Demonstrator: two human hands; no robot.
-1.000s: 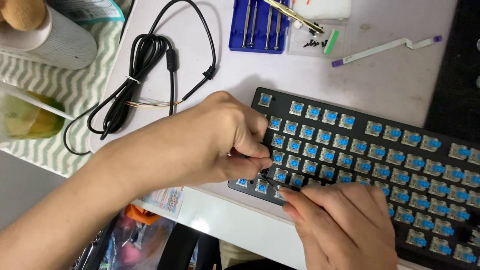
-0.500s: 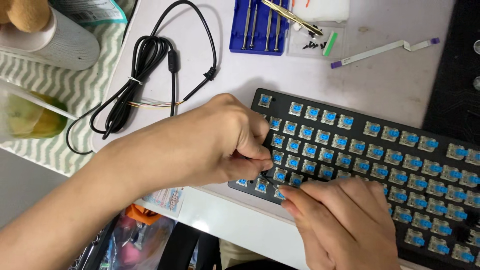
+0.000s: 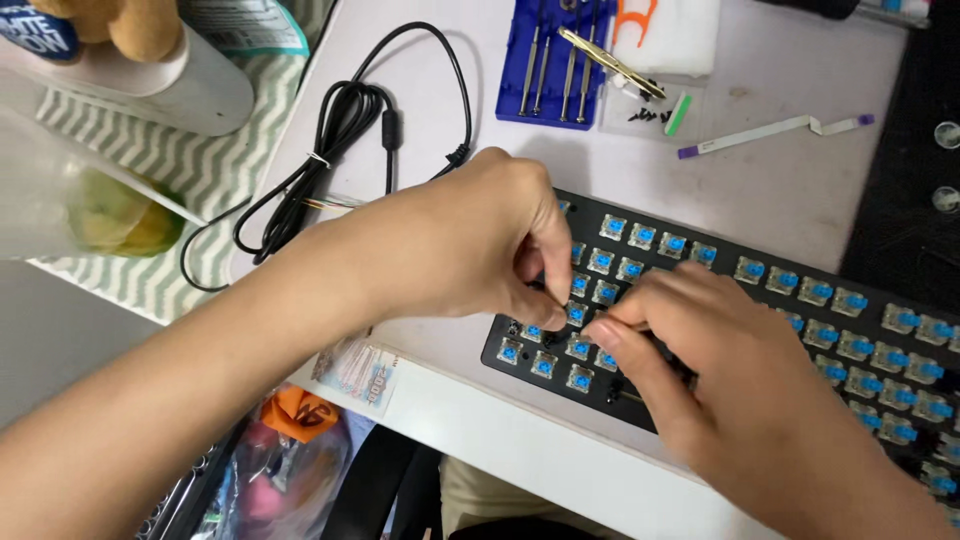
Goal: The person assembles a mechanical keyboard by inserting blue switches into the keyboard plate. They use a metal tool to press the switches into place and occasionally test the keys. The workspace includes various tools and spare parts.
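Both hands have shifted up a row: left hand [image 3: 470,245] pinches at a blue switch [image 3: 578,313] on the keyboard [image 3: 800,300]; right hand [image 3: 760,410] presses fingertips together beside it.

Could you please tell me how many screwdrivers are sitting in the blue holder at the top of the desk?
4 show, side by side in the blue holder: screwdriver one, two, three and four. A brass tool lies across the holder and may hide more.
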